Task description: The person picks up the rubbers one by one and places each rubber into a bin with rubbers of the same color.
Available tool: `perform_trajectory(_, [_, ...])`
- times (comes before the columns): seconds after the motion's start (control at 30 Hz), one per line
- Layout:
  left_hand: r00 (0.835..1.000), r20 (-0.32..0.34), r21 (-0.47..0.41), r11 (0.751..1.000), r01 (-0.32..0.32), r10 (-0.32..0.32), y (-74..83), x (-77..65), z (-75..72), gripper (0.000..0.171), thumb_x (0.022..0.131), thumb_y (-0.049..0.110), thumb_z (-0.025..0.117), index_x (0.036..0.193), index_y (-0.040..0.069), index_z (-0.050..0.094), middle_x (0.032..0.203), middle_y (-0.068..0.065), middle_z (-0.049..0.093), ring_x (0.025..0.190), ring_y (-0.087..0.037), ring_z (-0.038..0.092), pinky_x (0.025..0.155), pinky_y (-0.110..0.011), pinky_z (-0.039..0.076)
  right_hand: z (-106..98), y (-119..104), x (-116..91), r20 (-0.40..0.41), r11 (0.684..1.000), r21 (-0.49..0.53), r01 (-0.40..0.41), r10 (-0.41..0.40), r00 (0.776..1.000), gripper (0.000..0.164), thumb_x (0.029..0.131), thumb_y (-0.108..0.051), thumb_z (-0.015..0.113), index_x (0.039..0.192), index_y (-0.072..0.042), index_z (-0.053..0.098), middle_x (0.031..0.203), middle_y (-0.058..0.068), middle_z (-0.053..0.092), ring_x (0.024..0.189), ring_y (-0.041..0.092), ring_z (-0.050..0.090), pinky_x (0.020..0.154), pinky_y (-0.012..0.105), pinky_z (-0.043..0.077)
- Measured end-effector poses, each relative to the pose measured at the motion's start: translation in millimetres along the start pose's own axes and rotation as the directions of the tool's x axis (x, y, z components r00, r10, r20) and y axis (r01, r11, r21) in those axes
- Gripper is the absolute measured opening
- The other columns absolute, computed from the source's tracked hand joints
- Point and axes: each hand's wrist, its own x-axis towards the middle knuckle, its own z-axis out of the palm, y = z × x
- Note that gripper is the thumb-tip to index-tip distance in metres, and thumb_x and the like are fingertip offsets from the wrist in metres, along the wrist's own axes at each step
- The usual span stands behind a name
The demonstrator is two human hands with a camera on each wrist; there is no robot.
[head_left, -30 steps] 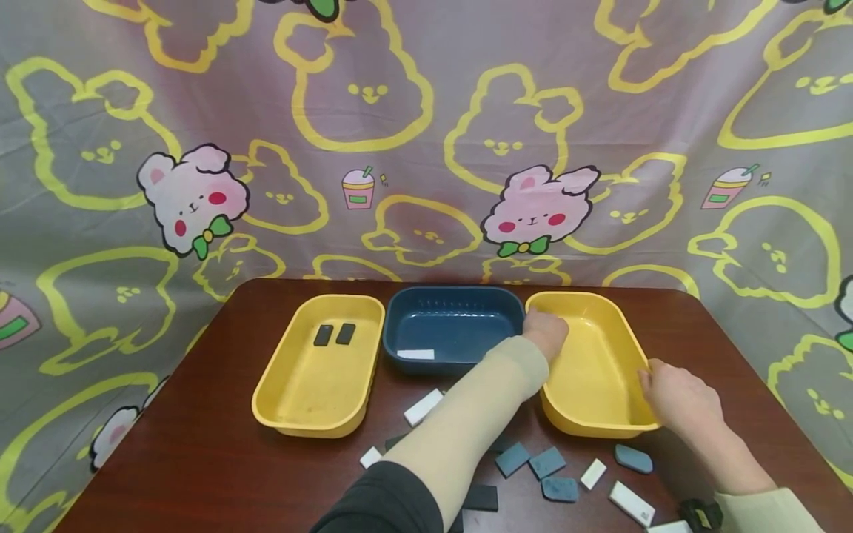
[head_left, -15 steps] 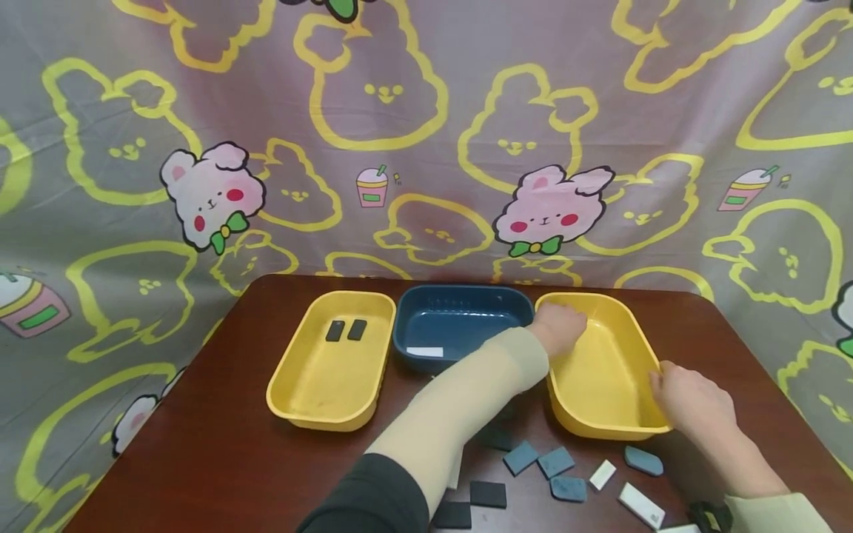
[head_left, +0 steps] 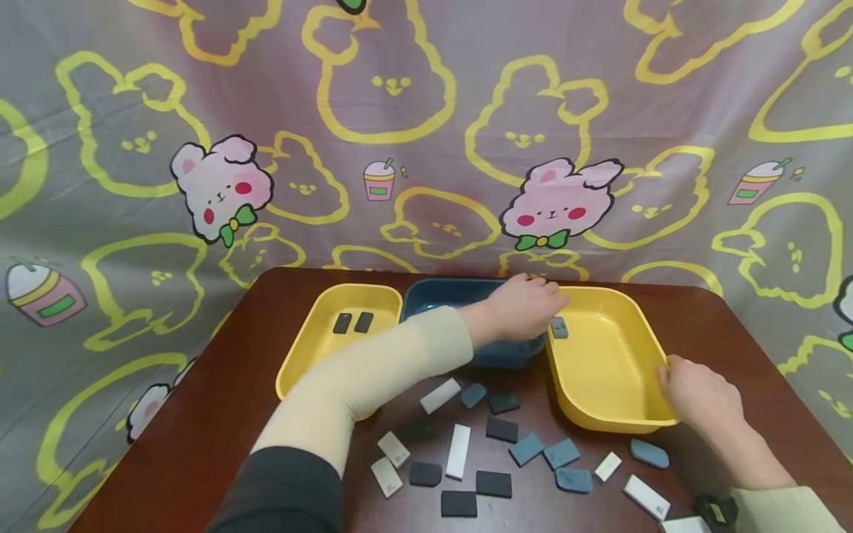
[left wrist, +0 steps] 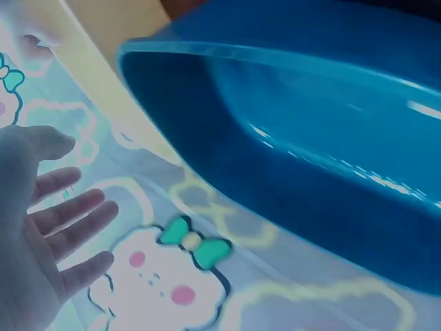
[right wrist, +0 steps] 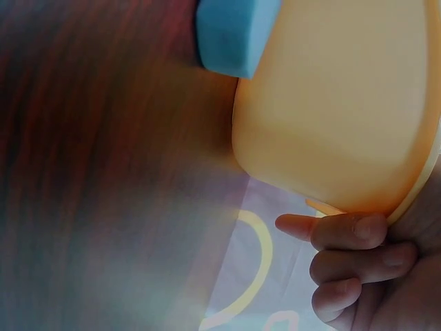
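My left hand (head_left: 526, 307) hovers over the right side of the blue tray (head_left: 509, 359), near the left rim of the right yellow tray (head_left: 603, 370). In the left wrist view its fingers are spread beside the blue tray, with nothing in them. A small grey-blue block (head_left: 558, 327) lies inside the right yellow tray by that left wall. My right hand (head_left: 703, 396) holds this tray's right rim; the right wrist view shows its fingers (right wrist: 351, 265) curled at the tray's outer side.
A second yellow tray (head_left: 303, 348) at left holds two dark blocks (head_left: 353, 323); my left forearm covers part of it. Several white (head_left: 458, 451), black (head_left: 493, 484) and grey-blue blocks (head_left: 573, 480) lie scattered on the brown table (head_left: 200, 444). A patterned cloth (head_left: 426, 148) hangs behind.
My left hand has lifted off the right yellow tray's left side and moved left over the blue tray. The grey-blue block there now shows. My right hand keeps its hold.
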Motion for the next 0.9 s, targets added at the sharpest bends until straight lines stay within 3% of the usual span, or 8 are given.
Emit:
perform_trajectory(0.17, [0.997, -0.083, 0.003, 1.0, -0.005, 0.005, -23.6, -46.1, 6.1, 0.035, 0.098, 0.033, 0.053, 0.129, 0.018, 0.056, 0.117, 0.0, 0.06, 0.102, -0.016, 0.057, 0.084, -0.03, 0.046, 0, 0, 1, 0.016, 1.0, -0.001, -0.013, 0.013, 1.0, 0.031, 0.099, -0.02, 0.044, 0.087, 0.007, 0.052, 0.061, 0.009, 0.044, 0.056, 0.026, 0.046, 0.05, 0.041, 0.039])
perform_trajectory(0.37, [0.994, -0.108, -0.102, 0.995, -0.022, 0.011, -40.8, -94.2, 11.7, 0.039, 0.095, 0.031, 0.06, 0.13, 0.015, 0.058, 0.12, -0.002, 0.062, 0.105, -0.016, 0.059, 0.089, -0.029, 0.047, -2, 0, 3, 0.03, 1.0, -0.003, -0.028, 0.028, 0.999, 0.032, 0.099, -0.021, 0.042, 0.092, 0.009, 0.053, 0.063, 0.01, 0.045, 0.058, 0.028, 0.047, 0.051, 0.044, 0.039])
perform_trajectory(0.5, [0.989, -0.118, -0.169, 0.98, -0.106, 0.086, -44.6, -120.2, 19.4, 0.039, 0.094, 0.03, 0.063, 0.13, 0.014, 0.059, 0.119, -0.001, 0.063, 0.105, -0.014, 0.058, 0.09, -0.028, 0.047, -2, -1, 3, 0.032, 0.999, 0.0, -0.041, 0.041, 0.999, 0.032, 0.099, -0.02, 0.044, 0.094, 0.01, 0.052, 0.063, 0.01, 0.045, 0.058, 0.028, 0.047, 0.052, 0.042, 0.039])
perform_trajectory(0.63, [0.976, -0.118, -0.193, 0.96, -0.205, 0.185, -38.3, -144.8, 30.0, 0.036, 0.094, 0.029, 0.064, 0.127, 0.014, 0.06, 0.117, 0.0, 0.063, 0.102, -0.013, 0.058, 0.089, -0.026, 0.047, -2, -1, 4, 0.036, 0.999, 0.004, -0.044, 0.043, 0.998, 0.032, 0.099, -0.02, 0.044, 0.093, 0.01, 0.052, 0.063, 0.01, 0.044, 0.058, 0.027, 0.046, 0.052, 0.042, 0.039])
perform_trajectory(0.7, [0.976, -0.091, -0.215, 0.953, -0.215, 0.2, -31.6, -154.1, 34.7, 0.033, 0.094, 0.028, 0.064, 0.124, 0.014, 0.062, 0.111, 0.002, 0.064, 0.095, -0.011, 0.057, 0.083, -0.023, 0.048, -1, -1, 4, 0.037, 0.999, 0.005, -0.04, 0.04, 0.999, 0.032, 0.099, -0.021, 0.044, 0.093, 0.009, 0.052, 0.063, 0.01, 0.045, 0.058, 0.027, 0.047, 0.052, 0.042, 0.039])
perform_trajectory(0.77, [0.983, -0.038, -0.233, 0.955, -0.183, 0.179, -23.7, -159.9, 38.4, 0.03, 0.093, 0.029, 0.065, 0.119, 0.013, 0.064, 0.103, 0.002, 0.064, 0.087, -0.009, 0.057, 0.077, -0.02, 0.048, -1, 0, 4, 0.041, 0.999, 0.005, -0.037, 0.037, 0.998, 0.032, 0.099, -0.021, 0.044, 0.093, 0.01, 0.052, 0.063, 0.01, 0.045, 0.058, 0.027, 0.047, 0.052, 0.042, 0.039])
perform_trajectory(0.9, [0.99, 0.126, -0.22, 0.975, -0.032, 0.061, -9.6, -160.2, 43.5, 0.027, 0.092, 0.033, 0.067, 0.11, 0.013, 0.065, 0.091, 0.002, 0.065, 0.074, -0.008, 0.056, 0.067, -0.021, 0.049, 1, 2, 4, 0.037, 0.999, 0.001, -0.036, 0.036, 0.999, 0.033, 0.099, -0.021, 0.044, 0.094, 0.009, 0.053, 0.063, 0.009, 0.046, 0.058, 0.027, 0.047, 0.051, 0.042, 0.039])
